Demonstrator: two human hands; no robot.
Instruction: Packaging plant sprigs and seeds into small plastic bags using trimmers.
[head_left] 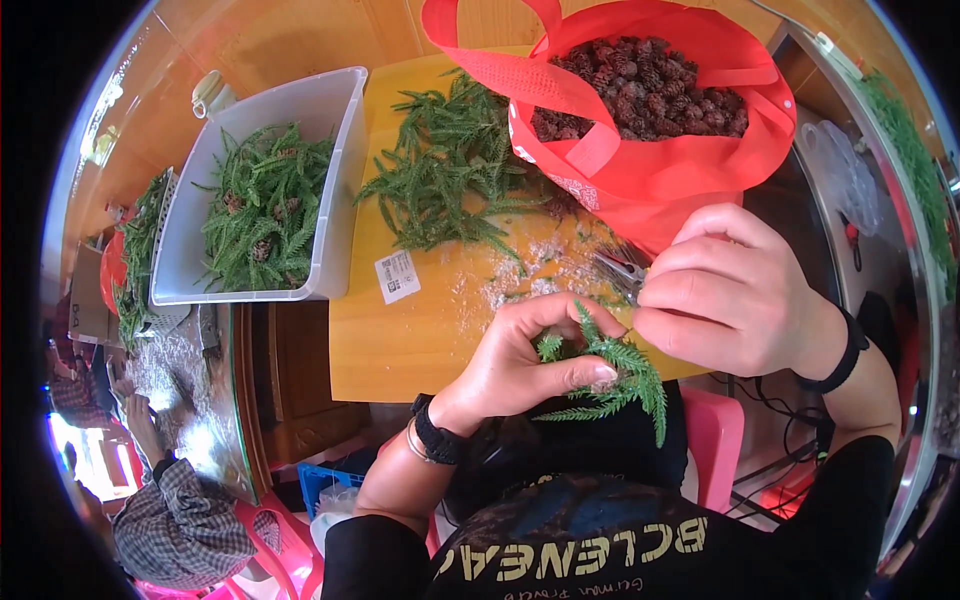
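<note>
My left hand point(505, 360) pinches a green artificial pine sprig point(645, 385) between thumb and fingers, low over the table's near edge. Just right of it, my right hand point(722, 290) is closed, its fingertips at the top of the sprig. What those fingers grip is hidden. Metal pliers point(618, 268) show beside my right knuckles, lying by the base of a red bag point(650, 190). Small brown pine cones point(640, 85) fill that bag. A loose heap of green pine sprigs point(440, 165) lies beyond my left hand.
The yellow table point(375, 345) bears whitish crumbs point(530, 270) and a white label point(398, 277). At its left stands a translucent plastic bin point(338, 190) holding sprigs with cones. A co-worker in a checkered sleeve point(180, 530) sits at lower left. Cables point(775, 415) hang at lower right.
</note>
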